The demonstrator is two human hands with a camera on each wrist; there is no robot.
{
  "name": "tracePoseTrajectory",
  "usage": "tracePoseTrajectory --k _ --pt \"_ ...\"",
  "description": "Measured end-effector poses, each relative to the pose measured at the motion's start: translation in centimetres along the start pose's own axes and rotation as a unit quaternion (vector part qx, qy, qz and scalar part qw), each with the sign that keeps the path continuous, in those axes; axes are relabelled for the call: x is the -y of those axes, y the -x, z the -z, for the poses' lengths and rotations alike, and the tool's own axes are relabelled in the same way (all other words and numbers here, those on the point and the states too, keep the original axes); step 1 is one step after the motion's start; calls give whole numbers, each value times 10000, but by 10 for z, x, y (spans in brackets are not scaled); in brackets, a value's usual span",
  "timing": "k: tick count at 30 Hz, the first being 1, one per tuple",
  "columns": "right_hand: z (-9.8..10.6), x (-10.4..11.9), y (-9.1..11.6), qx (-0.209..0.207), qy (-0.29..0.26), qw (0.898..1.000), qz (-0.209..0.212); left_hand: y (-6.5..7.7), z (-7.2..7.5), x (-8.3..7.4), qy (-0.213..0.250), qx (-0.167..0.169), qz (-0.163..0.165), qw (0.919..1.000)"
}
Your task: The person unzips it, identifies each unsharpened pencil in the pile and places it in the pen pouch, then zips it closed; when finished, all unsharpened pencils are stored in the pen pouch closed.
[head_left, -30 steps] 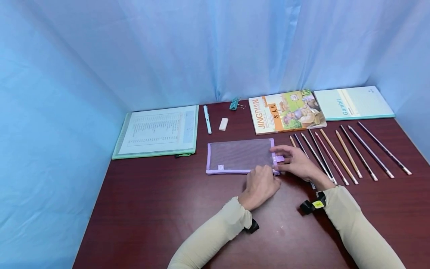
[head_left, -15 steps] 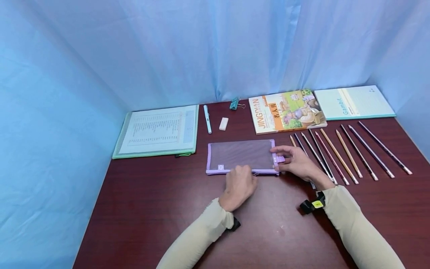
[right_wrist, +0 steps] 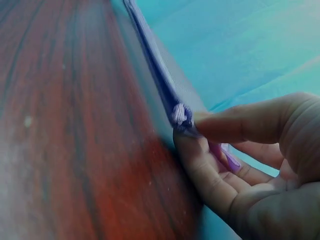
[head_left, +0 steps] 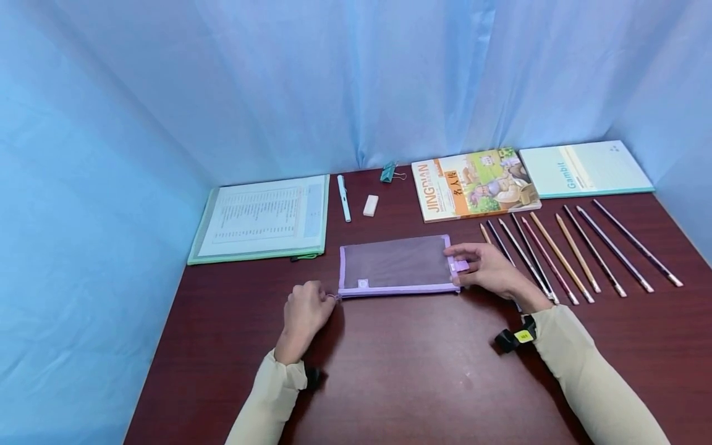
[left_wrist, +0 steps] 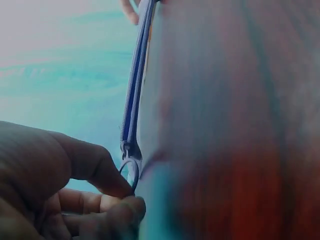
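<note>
A purple-edged mesh zipper pouch lies mid-table, its zipper edge toward me. At its left end my left hand pinches the ring-shaped zipper pull between thumb and finger. Behind the slider, in the left wrist view, the two rows of zipper teeth stand apart with a dark gap between them. My right hand grips the pouch's right end, thumb and finger pinching the corner at the zipper's end. A small purple fabric tab sticks out beside those fingers.
Several pencils lie in a row to the right. At the back are a picture-covered book, a Gambit notebook, a binder clip, an eraser and a pen. A document folder lies left.
My left hand has drawn the zipper pull leftward from the pouch's right end to its left end. The pouch has tilted slightly, its left end nearer me. My right hand has stayed at the right end.
</note>
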State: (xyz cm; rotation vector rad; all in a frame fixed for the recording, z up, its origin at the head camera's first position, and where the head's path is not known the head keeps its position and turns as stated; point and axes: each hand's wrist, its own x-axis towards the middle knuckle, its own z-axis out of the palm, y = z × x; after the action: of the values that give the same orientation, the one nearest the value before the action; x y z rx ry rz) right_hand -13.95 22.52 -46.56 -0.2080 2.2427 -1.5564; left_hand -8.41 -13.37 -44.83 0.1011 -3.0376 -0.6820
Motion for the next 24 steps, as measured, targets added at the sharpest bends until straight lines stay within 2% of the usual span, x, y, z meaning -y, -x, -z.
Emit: tracePoseTrajectory --k 3,6,7,9,11,13,15,17,19,24 --pt "0 0 -1 58 -3 10000 -67 -1 5 1 -147 377 -255 9989" --pt "1 0 -1 111 -11 9998 -135 -3 14 -5 -514 509 -573 9957" --pt "2 -1 -2 127 1 9998 -130 -4 17 -9 -615 504 -768 9939" --pt "2 -1 -3 138 26 9998 -119 -8 20 -19 -778 485 -1359 9865" --pt "3 -2 -2 124 44 9998 -122 -14 17 -31 -936 574 -2149 9704" --pt "3 -2 -2 98 64 9999 -104 -20 9 -43 -1151 775 -2925 9461" --pt "3 -3 -2 78 74 9999 -80 -27 -1 -54 -1417 981 -3470 9219" --pt "2 -3 -2 101 23 9999 -37 -33 -9 -63 -1652 1114 -3766 9047" --pt "1 -3 -2 124 -35 9999 -20 -38 -15 -70 -1839 1156 -3899 8949" --pt "0 -1 -3 165 -33 9999 -31 -49 -18 -79 -1959 1294 -4049 8837"
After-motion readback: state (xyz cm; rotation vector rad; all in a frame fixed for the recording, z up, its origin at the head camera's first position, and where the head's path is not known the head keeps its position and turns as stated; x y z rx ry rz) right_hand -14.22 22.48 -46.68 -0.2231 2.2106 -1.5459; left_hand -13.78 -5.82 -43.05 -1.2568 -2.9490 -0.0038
